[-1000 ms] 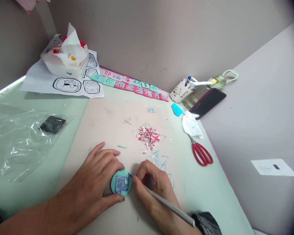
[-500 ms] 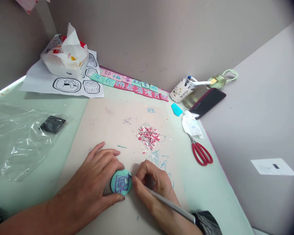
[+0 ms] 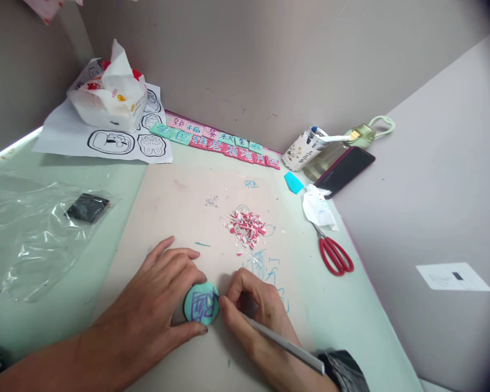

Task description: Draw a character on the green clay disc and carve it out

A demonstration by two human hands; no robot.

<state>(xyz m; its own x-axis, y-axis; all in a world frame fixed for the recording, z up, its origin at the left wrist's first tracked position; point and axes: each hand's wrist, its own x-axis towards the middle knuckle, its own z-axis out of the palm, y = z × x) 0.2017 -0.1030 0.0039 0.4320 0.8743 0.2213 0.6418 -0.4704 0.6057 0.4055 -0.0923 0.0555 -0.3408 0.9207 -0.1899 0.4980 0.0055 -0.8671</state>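
Observation:
A round turquoise rubber stamp block (image 3: 200,313) with a purple character drawn on its top lies on the pale board. My left hand (image 3: 163,296) grips it from the left between thumb and index finger, its other fingers resting on the board. In my right hand (image 3: 253,310) is a slim grey craft knife (image 3: 288,344), held like a pen. Its dark tip meets the right edge of the block's top face; the exact contact is too small to make out. Beyond my hands lies a heap of red and white shavings (image 3: 247,226).
Red-handled scissors (image 3: 337,256), crumpled tissue (image 3: 318,207), a phone (image 3: 345,171) and a printed can (image 3: 304,149) stand along the right. Carved pink and green tiles (image 3: 216,142) line the back. A paper food box (image 3: 110,103) and clear plastic bag (image 3: 28,234) occupy the left.
Both hands, the block and the knife hold nearly the same places. The whole view shifts very slightly.

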